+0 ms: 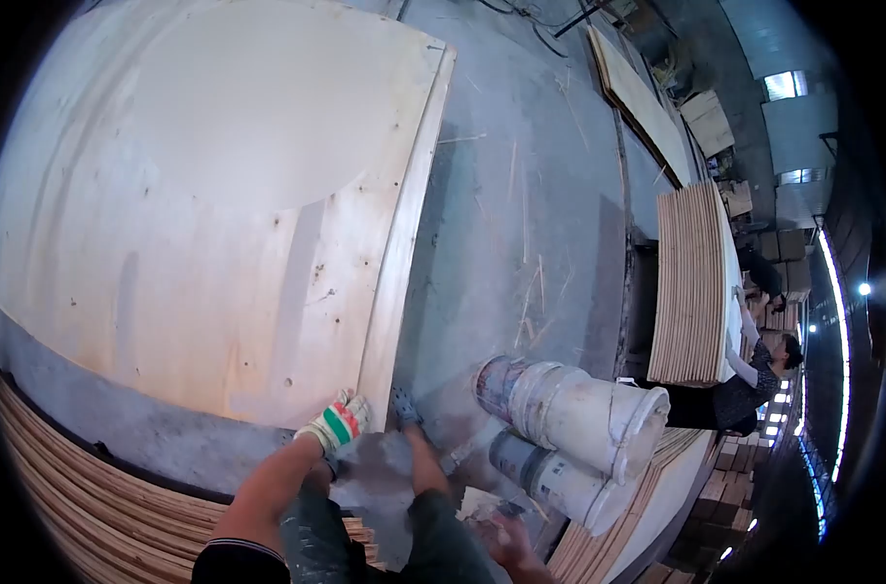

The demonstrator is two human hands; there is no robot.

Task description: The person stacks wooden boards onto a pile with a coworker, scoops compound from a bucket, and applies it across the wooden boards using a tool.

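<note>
Plywood sheet [219,263], broad and pale, is filling the upper left of this sideways-turned view, slightly offset over a lower sheet [404,263]. At its bottom corner, the left hand [336,425], in a white glove with red and green bands, is touching the edge with bunched fingers; how tightly they are closing cannot be told. Bare and blurred, the right hand [509,543] is hovering at bottom centre, near a pale scrap-like object [479,502]; whether it is holding that cannot be told. The wearer's legs [428,516] are showing between the hands.

Just right of the legs, two bucket-like containers are sitting side by side: a longer white stack of buckets [579,414] and a shorter grey-and-white bucket [550,477]. Both are whitish with smears, their tops facing right; their contents are staying out of sight.

Farther right, a person in dark clothing [740,394] is leaning over a stack of boards [691,292]. More stacked boards [102,496] are lining the lower left.
</note>
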